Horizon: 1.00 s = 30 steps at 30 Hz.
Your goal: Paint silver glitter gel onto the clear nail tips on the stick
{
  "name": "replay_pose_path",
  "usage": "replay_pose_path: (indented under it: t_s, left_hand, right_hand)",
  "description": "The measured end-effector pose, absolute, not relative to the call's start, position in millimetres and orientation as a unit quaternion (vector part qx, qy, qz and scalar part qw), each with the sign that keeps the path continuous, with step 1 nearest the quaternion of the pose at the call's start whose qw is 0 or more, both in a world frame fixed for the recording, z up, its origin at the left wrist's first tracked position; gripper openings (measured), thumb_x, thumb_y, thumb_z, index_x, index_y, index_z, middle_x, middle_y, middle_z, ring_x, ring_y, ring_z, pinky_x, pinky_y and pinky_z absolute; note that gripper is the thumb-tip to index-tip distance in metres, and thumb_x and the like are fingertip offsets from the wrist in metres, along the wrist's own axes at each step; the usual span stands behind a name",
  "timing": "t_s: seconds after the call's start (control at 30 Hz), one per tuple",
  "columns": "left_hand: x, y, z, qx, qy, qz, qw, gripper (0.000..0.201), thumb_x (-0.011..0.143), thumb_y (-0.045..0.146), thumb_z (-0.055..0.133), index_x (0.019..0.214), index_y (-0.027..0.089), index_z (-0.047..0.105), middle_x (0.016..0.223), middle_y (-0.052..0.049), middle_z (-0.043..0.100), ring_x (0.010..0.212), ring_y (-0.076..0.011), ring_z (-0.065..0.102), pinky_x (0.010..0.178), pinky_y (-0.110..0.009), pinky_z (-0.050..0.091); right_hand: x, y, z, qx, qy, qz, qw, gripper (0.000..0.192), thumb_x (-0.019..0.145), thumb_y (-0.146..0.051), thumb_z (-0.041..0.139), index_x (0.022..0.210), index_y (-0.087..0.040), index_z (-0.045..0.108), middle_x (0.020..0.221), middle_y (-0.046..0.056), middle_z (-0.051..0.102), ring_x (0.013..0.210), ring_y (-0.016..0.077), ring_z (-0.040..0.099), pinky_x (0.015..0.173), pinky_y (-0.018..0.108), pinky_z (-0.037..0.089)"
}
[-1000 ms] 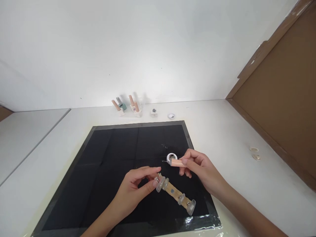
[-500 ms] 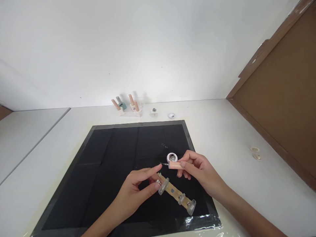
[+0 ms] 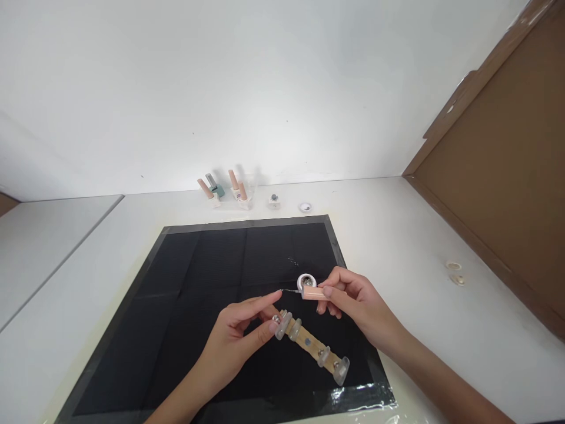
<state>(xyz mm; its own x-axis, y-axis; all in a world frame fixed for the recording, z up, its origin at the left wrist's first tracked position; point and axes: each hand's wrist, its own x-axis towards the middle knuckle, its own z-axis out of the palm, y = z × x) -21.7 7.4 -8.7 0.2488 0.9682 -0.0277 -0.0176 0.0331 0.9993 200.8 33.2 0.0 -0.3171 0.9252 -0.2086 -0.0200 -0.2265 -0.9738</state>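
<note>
Pinching, both hands [image 3: 238, 335] hold strip [image 3: 309, 346] and brush [image 3: 314, 292].

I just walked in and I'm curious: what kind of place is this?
Probably a nail-art practice desk: a black mat on a white table, nail polish bottles by the wall, and a strip of false nail tips being decorated.

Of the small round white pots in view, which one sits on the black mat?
The small round white pot just beyond the right hand, holding silvery bits. The other small white pot stands off the black mat, on the white table by the wall.
</note>
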Motion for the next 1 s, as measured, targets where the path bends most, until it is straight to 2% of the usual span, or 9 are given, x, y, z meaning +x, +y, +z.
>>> replay_pose_path:
  t_s: [0.2, 0.37, 0.6, 0.8, 1.0]
  left_hand:
    - [-23, 6, -10, 0.515, 0.456, 0.426, 0.588, 0.03, 0.075, 0.021, 0.071, 0.104, 0.029, 0.072, 0.068, 0.002, 0.07, 0.064, -0.0129, 0.061, 0.069, -0.027, 0.051]
    - [-24, 11, -3, 0.452, 0.522, 0.396, 0.605, 0.027, 0.068, 0.025, 0.076, 0.095, 0.022, 0.076, 0.068, 0.0, 0.07, 0.068, -0.0149, 0.06, 0.068, -0.027, 0.049]
    - [-37, 27, 5, 0.308, 0.559, 0.304, 0.707, 0.035, 0.073, 0.029, 0.072, 0.106, 0.019, 0.071, 0.068, -0.002, 0.067, 0.053, -0.0073, 0.046, 0.052, -0.019, 0.041]
    - [-42, 30, 6, 0.34, 0.585, 0.245, 0.694, 0.044, 0.073, 0.028, 0.072, 0.114, 0.016, 0.066, 0.071, -0.003, 0.066, 0.052, -0.0086, 0.045, 0.038, -0.016, 0.036]
    - [-46, 36, 5, 0.374, 0.623, 0.242, 0.643, 0.054, 0.072, 0.029, 0.071, 0.12, 0.01, 0.058, 0.07, -0.003, 0.065, 0.056, -0.0105, 0.046, 0.039, -0.016, 0.041]
  right_hand:
    - [204, 33, -3, -0.472, -0.536, 0.587, 0.382, 0.022, 0.085, -0.037, 0.057, 0.073, -0.019, 0.054, 0.064, 0.001, 0.067, 0.058, 0.0125, 0.057, 0.055, 0.024, 0.042]
    - [208, 34, -5, -0.519, -0.592, 0.486, 0.379, 0.017, 0.086, -0.034, 0.054, 0.076, -0.02, 0.057, 0.069, 0.002, 0.067, 0.068, 0.0177, 0.062, 0.06, 0.028, 0.044]
    - [208, 34, -3, -0.536, -0.619, 0.443, 0.364, 0.017, 0.086, -0.034, 0.052, 0.076, -0.021, 0.056, 0.068, 0.002, 0.066, 0.07, 0.0191, 0.062, 0.056, 0.027, 0.044]
    - [208, 34, -4, -0.536, -0.623, 0.439, 0.363, 0.017, 0.086, -0.034, 0.052, 0.076, -0.021, 0.057, 0.067, 0.002, 0.066, 0.07, 0.0193, 0.061, 0.055, 0.027, 0.043]
    - [211, 34, -3, -0.528, -0.62, 0.445, 0.374, 0.016, 0.086, -0.034, 0.052, 0.076, -0.021, 0.057, 0.067, 0.001, 0.066, 0.066, 0.0178, 0.06, 0.056, 0.027, 0.044]
